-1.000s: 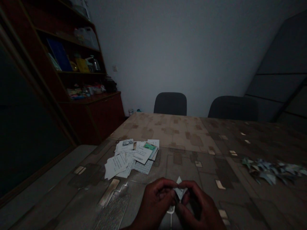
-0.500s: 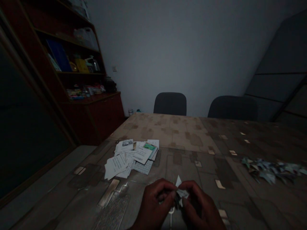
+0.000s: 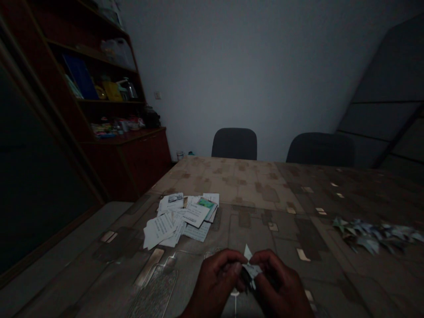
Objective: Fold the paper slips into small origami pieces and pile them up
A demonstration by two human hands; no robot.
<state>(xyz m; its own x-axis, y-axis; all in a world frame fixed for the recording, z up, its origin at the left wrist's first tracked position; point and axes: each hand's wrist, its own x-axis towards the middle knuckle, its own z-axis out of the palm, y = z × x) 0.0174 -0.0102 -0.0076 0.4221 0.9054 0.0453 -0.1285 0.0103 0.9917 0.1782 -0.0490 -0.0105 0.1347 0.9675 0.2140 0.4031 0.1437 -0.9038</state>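
Observation:
A small folded paper piece (image 3: 252,270), pale with print on it, is pinched between both hands above the near part of the table. One pointed tip of it sticks up past the fingertips. My left hand (image 3: 217,280) grips its left side between thumb and forefinger. On the right side, my right hand (image 3: 280,280) holds it the same way, fingers curled. The lower part of the folded paper is dark and partly hidden by the thumbs. Ahead and to the left lies a pile of loose printed paper squares (image 3: 180,218).
A heap of folded paper pieces (image 3: 374,236) lies on the right of the patterned tablecloth (image 3: 232,176). Two dark chairs (image 3: 234,143) stand at the far side. A red-brown shelf cabinet (image 3: 132,154) with various items is at the left, by the wall.
Both hands stay in nearly the same place on the folded paper. The fingers have shifted slightly, and more of the paper's printed middle shows between the thumbs.

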